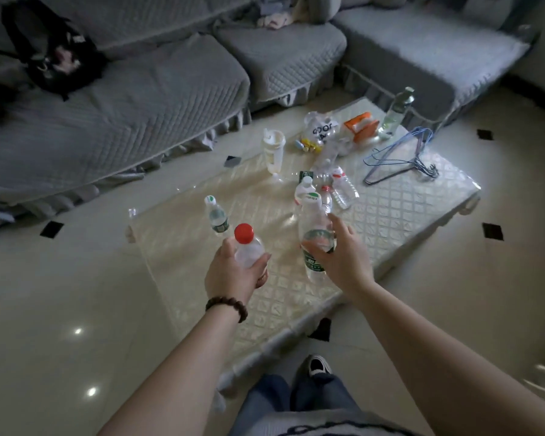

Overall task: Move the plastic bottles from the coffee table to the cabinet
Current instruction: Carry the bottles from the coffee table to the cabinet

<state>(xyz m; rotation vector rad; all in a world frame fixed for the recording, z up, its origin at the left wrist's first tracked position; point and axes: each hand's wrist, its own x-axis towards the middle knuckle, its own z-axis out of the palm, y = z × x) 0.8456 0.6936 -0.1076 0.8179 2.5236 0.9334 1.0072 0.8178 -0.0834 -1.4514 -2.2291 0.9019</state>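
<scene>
My left hand (233, 272) is shut on a clear red-capped bottle (247, 247), held above the near end of the coffee table (390, 215). My right hand (340, 253) wraps around a larger green-labelled bottle (315, 240) that stands upright on the table. A small green-labelled bottle (216, 217) stands just behind my left hand. Several more clear bottles (324, 191) cluster beyond the big one, some upright, some lying down. A tall bottle (397, 111) stands at the table's far corner.
On the table also are a white shaker cup (273, 151), a plastic bag with small items (320, 130), an orange pack (361, 125) and wire hangers (403, 158). A grey sofa (123, 105) wraps the far side, with a black bag (54, 51). My shoe (320, 365) is near the table edge.
</scene>
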